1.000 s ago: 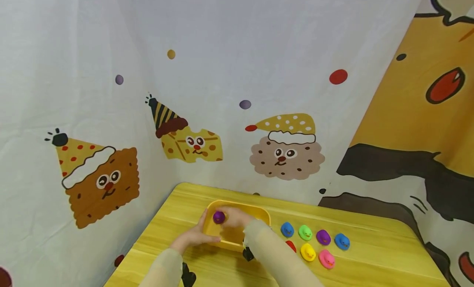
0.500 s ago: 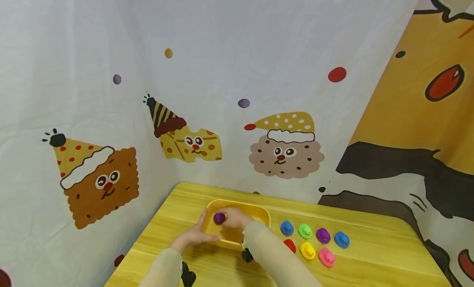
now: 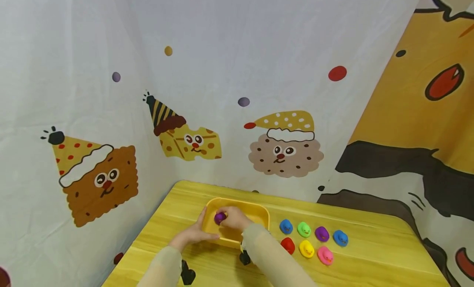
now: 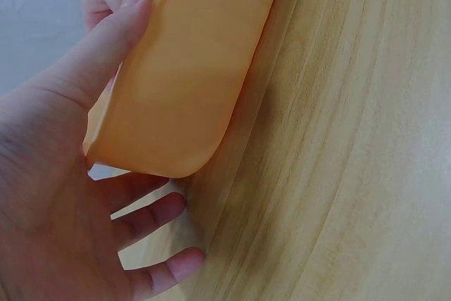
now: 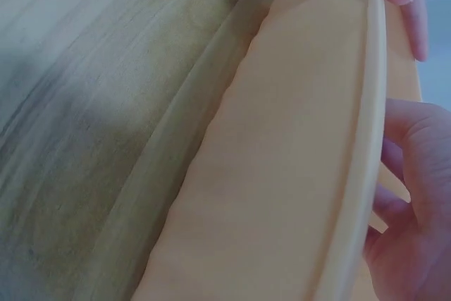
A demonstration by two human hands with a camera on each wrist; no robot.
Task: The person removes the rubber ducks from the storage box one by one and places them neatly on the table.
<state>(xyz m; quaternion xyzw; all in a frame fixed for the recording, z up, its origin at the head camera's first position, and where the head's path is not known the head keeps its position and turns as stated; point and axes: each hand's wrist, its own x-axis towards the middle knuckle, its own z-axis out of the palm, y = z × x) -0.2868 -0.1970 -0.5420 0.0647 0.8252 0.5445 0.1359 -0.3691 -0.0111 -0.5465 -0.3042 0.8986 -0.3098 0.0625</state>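
A yellow-orange plastic bin (image 3: 255,213) stands on the wooden table. My left hand (image 3: 190,235) grips its near left corner, the thumb along the front rim and the fingers by the left side. In the left wrist view several fingertips (image 4: 165,206) spread past the bin's corner. Reaching over the front rim, my right hand (image 3: 237,219) pinches a purple rubber duck (image 3: 219,218) inside the left half of the bin. From the right wrist, the bin's wall (image 5: 296,139) hides the duck and part of the right hand (image 5: 419,202).
Right of the bin, several rubber ducks sit in two rows: a blue duck (image 3: 286,226), a green duck (image 3: 304,229), a purple duck (image 3: 322,234), another blue duck (image 3: 340,238), then a red duck (image 3: 287,246), a yellow duck (image 3: 306,249) and a pink duck (image 3: 325,255). A printed cloth (image 3: 207,73) hangs behind.
The right hand has shifted very slightly inside the bin with the purple duck in its fingers. The left hand keeps its grip on the corner. The head view has tilted a little.
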